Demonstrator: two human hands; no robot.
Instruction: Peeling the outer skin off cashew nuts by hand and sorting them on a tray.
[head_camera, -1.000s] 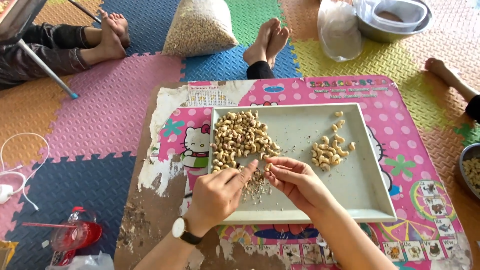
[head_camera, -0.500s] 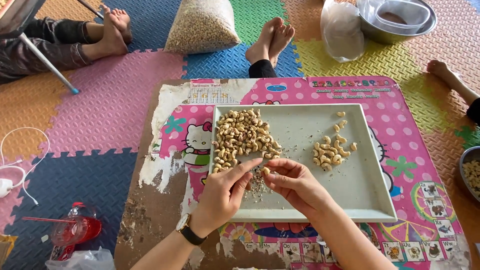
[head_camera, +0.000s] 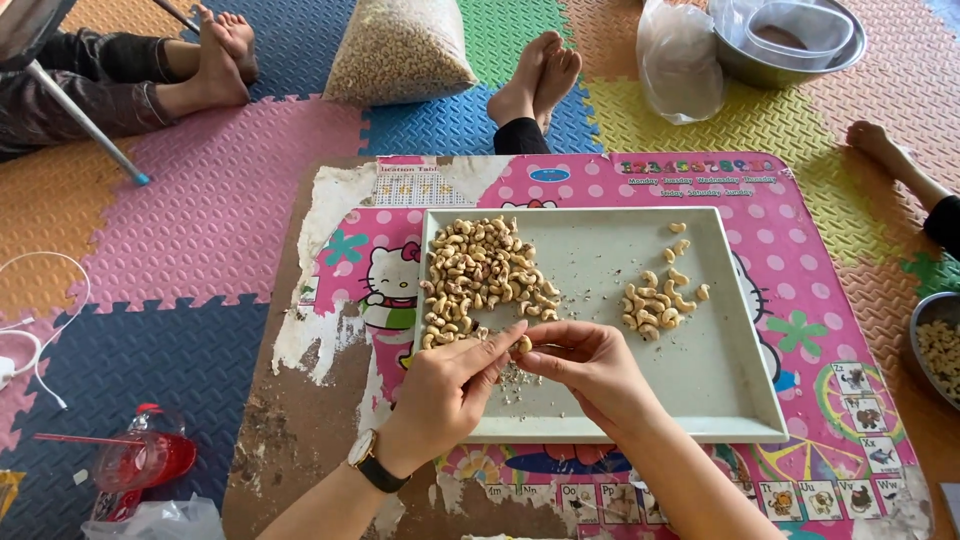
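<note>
A pale rectangular tray (head_camera: 730, 340) lies on a low pink table (head_camera: 800, 250). A large heap of unpeeled cashews (head_camera: 478, 272) fills the tray's left part, and a smaller heap of peeled cashews (head_camera: 658, 300) lies to the right. Bits of skin (head_camera: 515, 380) are scattered below my hands. My right hand (head_camera: 590, 365) pinches a single cashew (head_camera: 523, 343) at its fingertips. My left hand (head_camera: 445, 395), with a wristwatch, touches the same nut with its thumb and forefinger.
A bulging bag of nuts (head_camera: 398, 50) and a metal bowl (head_camera: 790, 40) stand beyond the table on coloured foam mats. Other people's bare feet (head_camera: 535, 80) rest nearby. A red bottle (head_camera: 140, 460) lies at the lower left, and a bowl of nuts (head_camera: 940, 345) at the right edge.
My hands have come closer together around the cashew and shifted slightly up the tray. The left forefinger now presses on the nut.
</note>
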